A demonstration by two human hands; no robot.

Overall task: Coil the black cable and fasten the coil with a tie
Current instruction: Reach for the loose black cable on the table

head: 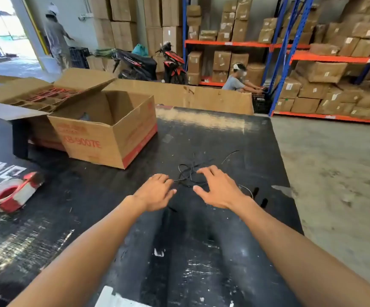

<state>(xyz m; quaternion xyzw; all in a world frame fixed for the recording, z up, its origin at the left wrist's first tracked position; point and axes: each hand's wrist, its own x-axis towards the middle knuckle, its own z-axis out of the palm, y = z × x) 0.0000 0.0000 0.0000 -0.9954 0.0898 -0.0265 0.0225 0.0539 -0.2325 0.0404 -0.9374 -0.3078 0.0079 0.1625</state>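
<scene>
A thin black cable (188,173) lies in a loose tangle on the black table (201,251), hard to make out against the dark surface. My left hand (157,191) hovers palm down just left of the tangle, fingers spread, holding nothing. My right hand (217,189) is just right of the tangle, fingers apart and reaching over its edge, nothing in its grasp. A stray strand (229,155) curves beyond the tangle, and another (247,189) runs behind my right wrist. I cannot pick out a tie.
An open cardboard box (106,129) stands at the back left of the table, another flapped box (31,94) behind it. A red tape dispenser (13,191) lies at the left. Two small black objects (259,196) sit near the right edge. Beyond: shelves of cartons, motorbikes, two people.
</scene>
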